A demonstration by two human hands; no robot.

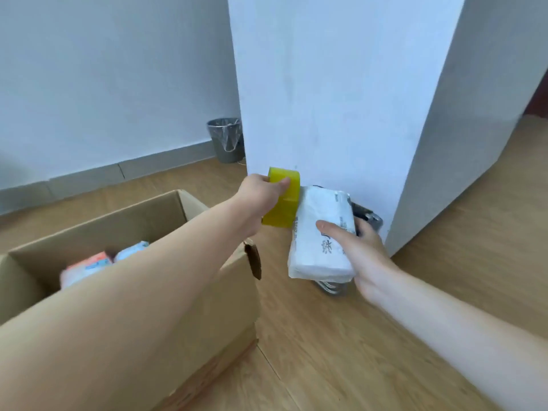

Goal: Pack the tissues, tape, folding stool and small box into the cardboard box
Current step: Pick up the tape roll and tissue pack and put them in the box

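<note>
My left hand (262, 192) grips a stack of yellow tape rolls (284, 200) to the right of the open cardboard box (189, 209). My right hand (355, 250) holds a white pack of tissues (321, 232) from its right side. Beneath the tissues lies the folding stool (369, 216), dark with metal tubing, mostly hidden, on the wooden floor against a white pillar. Inside the cardboard box lie two soft packs (98, 262), partly covered by my left forearm. The small box is not in view.
A white pillar (341, 99) stands right behind the tape and tissues. A grey waste bin (226, 140) with a plastic liner sits by the wall behind it. Wooden floor (341, 351) stretches in front and to the right.
</note>
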